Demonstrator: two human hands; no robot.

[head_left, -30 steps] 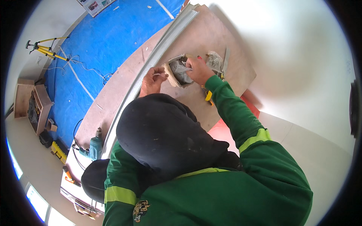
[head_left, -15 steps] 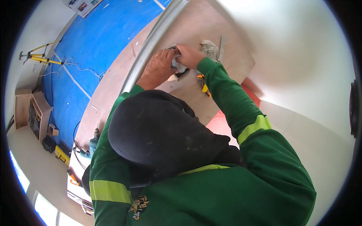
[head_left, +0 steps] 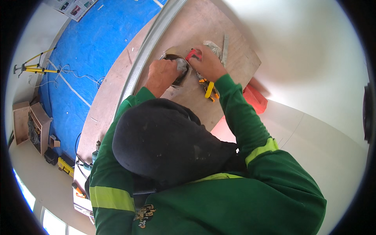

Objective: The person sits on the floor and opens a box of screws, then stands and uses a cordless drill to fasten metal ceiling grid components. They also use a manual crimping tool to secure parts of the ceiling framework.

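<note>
My left hand (head_left: 162,74) is closed on a crumpled greyish wad (head_left: 181,65) at a dark round opening (head_left: 179,81) in the pinkish-brown board (head_left: 203,19). I cannot tell what the wad is made of. To its right, my right hand (head_left: 210,64) is closed around a small red and black object (head_left: 194,55). Its kind is unclear, as my fingers cover most of it. Yellow-and-orange handled hand tools (head_left: 209,89) lie below my right wrist. A clear plastic bag (head_left: 212,47) and a flat metal strip (head_left: 225,47) lie beyond my right hand.
A silver metal channel (head_left: 149,49) runs along the board on my left. Beyond it are blue floor sheeting (head_left: 105,43), a yellow tripod (head_left: 37,69) and white cables. Lower left are a drill (head_left: 96,149) and wooden boxes (head_left: 41,125). At right, a red object (head_left: 255,100) stands near the white wall.
My right hand has left the wad and now holds the red and black object. More of the round opening shows. My left hand stays on the wad; the view has shifted slightly.
</note>
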